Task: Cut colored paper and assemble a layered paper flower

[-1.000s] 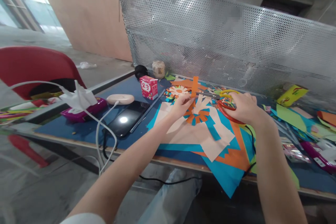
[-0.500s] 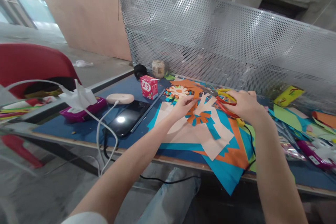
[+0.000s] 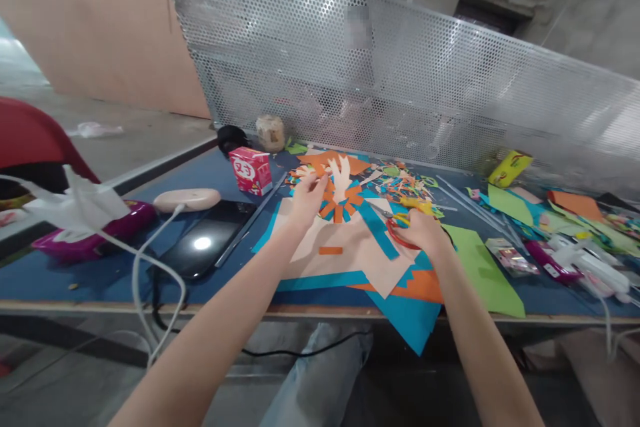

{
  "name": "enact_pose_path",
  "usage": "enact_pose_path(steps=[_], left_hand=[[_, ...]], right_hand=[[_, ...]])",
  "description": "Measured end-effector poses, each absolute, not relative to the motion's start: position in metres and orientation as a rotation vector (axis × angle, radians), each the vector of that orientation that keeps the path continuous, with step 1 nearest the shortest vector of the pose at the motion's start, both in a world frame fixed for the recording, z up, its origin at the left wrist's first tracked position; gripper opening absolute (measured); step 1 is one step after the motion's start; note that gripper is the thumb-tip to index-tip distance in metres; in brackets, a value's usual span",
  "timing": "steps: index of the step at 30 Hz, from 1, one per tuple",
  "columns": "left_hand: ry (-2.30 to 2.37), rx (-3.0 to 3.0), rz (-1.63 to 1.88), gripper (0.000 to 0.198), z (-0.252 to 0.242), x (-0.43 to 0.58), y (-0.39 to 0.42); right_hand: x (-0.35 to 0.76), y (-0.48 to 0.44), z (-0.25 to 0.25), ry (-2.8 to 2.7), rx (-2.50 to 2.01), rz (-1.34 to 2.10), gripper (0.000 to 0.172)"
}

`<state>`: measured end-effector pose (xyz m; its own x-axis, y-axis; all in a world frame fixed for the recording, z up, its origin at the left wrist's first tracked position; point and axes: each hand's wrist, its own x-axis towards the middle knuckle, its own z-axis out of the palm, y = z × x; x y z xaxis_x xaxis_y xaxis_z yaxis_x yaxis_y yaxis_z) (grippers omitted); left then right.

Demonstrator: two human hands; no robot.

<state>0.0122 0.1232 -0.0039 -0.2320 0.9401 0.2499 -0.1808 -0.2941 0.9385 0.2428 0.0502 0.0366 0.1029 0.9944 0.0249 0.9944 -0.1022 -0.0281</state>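
Note:
My left hand (image 3: 306, 199) is closed in a pinch at the edge of a fringed paper cut-out (image 3: 341, 177), pale peach with strips pointing up. Orange paper strips (image 3: 354, 196) fan out below it and partly overlap it. My right hand (image 3: 424, 229) grips scissors (image 3: 397, 232) with red and yellow handles, their blades pointing left and apart from the cut-out. Whether the blades are parted is too small to tell. Under both hands lie stacked pale peach sheets (image 3: 345, 240) and blue paper (image 3: 405, 323). A short orange strip (image 3: 331, 251) rests on the peach sheet.
Left of the papers are a black phone (image 3: 207, 240), a pink box (image 3: 251, 171), a pale oval device (image 3: 187, 199) and white cables. Paper scraps (image 3: 400, 180) lie behind. Green paper (image 3: 483, 267) and a yellow box (image 3: 510, 168) are at right. A perforated metal screen (image 3: 400, 73) backs the table.
The view has swung right. My right hand has drawn the scissors away from the cut-out, toward me. A short orange strip now shows on the peach sheet. My left hand still holds the cut-out.

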Motion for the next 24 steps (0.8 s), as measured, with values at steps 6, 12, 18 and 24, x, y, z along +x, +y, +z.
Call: enact_pose_path(steps=[6, 12, 18, 24], left_hand=[[0.986, 0.578, 1.560, 0.016, 0.005, 0.015, 0.120], [1.014, 0.621, 1.348, 0.013, 0.001, 0.017, 0.118], [1.019, 0.720, 1.368, 0.015, -0.006, 0.018, 0.121], [1.071, 0.740, 1.349, 0.012, 0.000, 0.018, 0.118]], right_hand=[[0.273, 0.063, 0.040, -1.652, -2.254, -0.073, 0.036], [0.285, 0.093, 0.018, -1.533, -2.597, -0.107, 0.063], [0.292, 0.098, 0.011, -1.501, -2.621, -0.003, 0.061], [0.288, 0.077, 0.033, -1.354, -2.356, -0.279, 0.064]])
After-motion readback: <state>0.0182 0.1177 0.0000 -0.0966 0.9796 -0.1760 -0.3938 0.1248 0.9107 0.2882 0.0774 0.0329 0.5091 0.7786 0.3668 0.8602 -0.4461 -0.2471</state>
